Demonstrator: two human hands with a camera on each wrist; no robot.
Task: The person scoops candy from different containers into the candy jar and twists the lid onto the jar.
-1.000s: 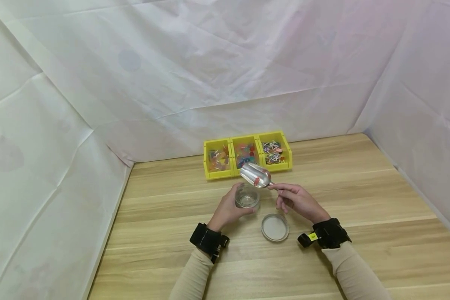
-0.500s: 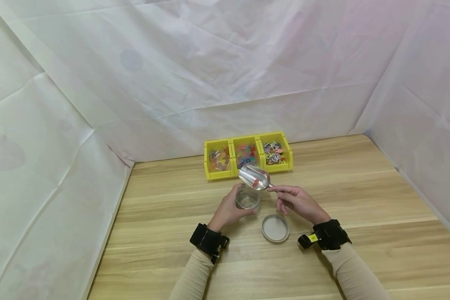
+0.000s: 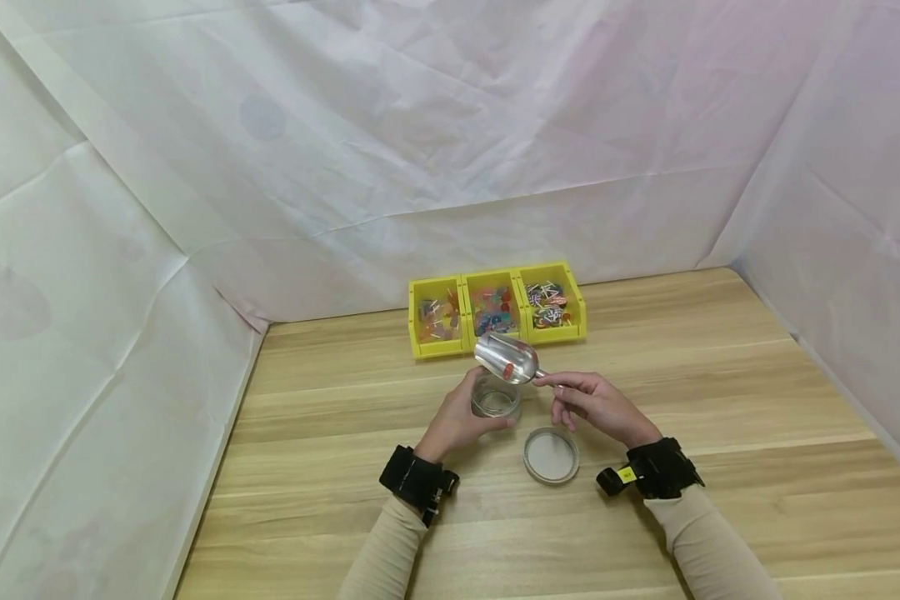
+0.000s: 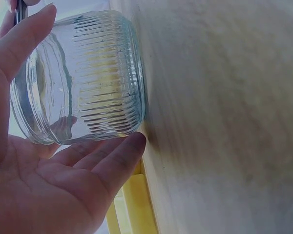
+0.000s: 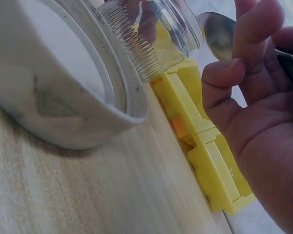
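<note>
My left hand (image 3: 457,423) grips a clear glass jar (image 3: 497,403) from its left side, thumb in front and fingers behind. The ribbed wall of the jar (image 4: 105,73) shows in the left wrist view, its base down on or close to the wood. Above the jar's open mouth, a metal scoop (image 3: 521,360) is held by its thin handle in my right hand (image 3: 600,407). One small red piece (image 3: 507,372) lies in the scoop. Just right of the jar, a round lid (image 3: 551,456) rests on the table; its rim (image 5: 132,92) looms large in the right wrist view.
Behind the jar stand three joined yellow bins (image 3: 414,337). Small coloured pieces, some with white sticks like lollipops (image 3: 547,317), lie in them. White cloth (image 3: 435,150) hangs at the back and sides of the wooden table (image 3: 307,467).
The scoop has dropped slightly toward the jar and shifted a little left. The red piece has shifted left and down with it. My left hand and the lid stay put.
</note>
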